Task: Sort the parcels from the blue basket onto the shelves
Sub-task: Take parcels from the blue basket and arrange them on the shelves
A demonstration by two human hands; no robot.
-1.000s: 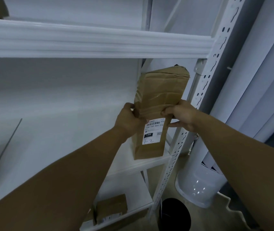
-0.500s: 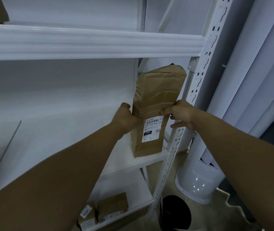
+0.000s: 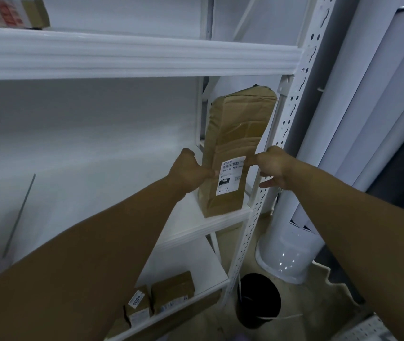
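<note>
Left hand (image 3: pixel 189 174) grips the left edge of the tall brown paper parcel (image 3: pixel 240 129), fingers curled on it. Right hand (image 3: pixel 273 167) pinches its right edge by the label (image 3: pixel 230 177), other fingers spread loose.

Parcel stands upright at the right end of the middle shelf (image 3: pixel 220 221), close beside the slotted post (image 3: pixel 292 114).

Label: barcode, "15H" in a black block, handwritten "1-2".

Lower shelf (image 3: pixel 196 262) holds two small brown boxes (image 3: pixel 173 290), one tagged "4004". Top shelf (image 3: pixel 122 60) holds a red-printed carton (image 3: pixel 11 11). Black bin (image 3: pixel 260 299) on the floor, contents unseen.
</note>
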